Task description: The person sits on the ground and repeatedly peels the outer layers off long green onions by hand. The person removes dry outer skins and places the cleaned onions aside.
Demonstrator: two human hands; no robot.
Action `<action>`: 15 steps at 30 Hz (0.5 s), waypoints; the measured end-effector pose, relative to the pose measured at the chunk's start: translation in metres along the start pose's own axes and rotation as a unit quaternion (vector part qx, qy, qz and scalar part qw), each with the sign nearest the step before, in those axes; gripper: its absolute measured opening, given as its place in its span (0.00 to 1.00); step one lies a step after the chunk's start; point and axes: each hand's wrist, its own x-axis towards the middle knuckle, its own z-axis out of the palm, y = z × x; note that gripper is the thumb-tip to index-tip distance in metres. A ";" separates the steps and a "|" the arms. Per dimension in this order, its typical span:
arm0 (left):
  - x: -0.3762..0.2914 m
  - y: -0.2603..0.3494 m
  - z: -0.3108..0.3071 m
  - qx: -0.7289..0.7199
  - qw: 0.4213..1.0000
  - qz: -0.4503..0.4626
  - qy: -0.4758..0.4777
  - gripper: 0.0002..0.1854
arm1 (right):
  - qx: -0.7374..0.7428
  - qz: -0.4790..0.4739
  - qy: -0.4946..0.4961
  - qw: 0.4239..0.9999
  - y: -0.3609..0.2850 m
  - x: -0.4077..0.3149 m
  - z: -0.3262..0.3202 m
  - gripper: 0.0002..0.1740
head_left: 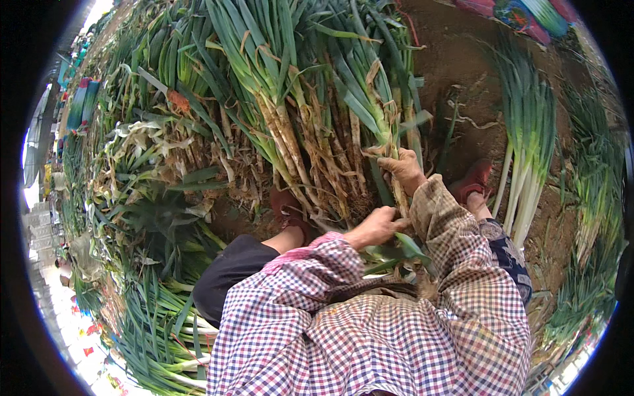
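My right hand (pixel 406 171) is closed around the pale stalk of a large green onion (pixel 387 126), its dirty, dried outer leaves hanging loose and its green tops pointing away from me. Just below, my left hand (pixel 379 227) has curled fingers at the lower, root end of that stalk. Whether those fingers grip it is hidden. In front of me lies a heap of unpeeled green onions (pixel 285 123), with brown roots and soil on their lower ends. To the right rests a bundle of cleaned green onions (pixel 527 148) with white stalks.
A knife (pixel 171 94) with an orange-wrapped handle lies on the heap at upper left. Stripped leaves (pixel 153 143) are piled at left. More cleaned onions (pixel 163 321) lie at lower left. My red shoes (pixel 473 180) stand on bare soil (pixel 450 64). Another onion row (pixel 594 198) runs along the right.
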 end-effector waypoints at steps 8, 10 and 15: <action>-0.051 0.042 -0.091 -0.469 0.822 0.193 0.258 0.21 | 0.062 -0.088 -0.046 0.993 -0.025 -0.152 -0.003 0.21; -0.067 0.059 -0.092 -0.555 0.793 0.213 0.131 0.21 | 0.079 -0.075 -0.088 0.990 -0.028 -0.166 0.009 0.25; -0.120 0.092 -0.075 -0.425 0.834 0.257 0.239 0.15 | 0.105 -0.202 -0.067 0.971 -0.058 -0.168 0.020 0.26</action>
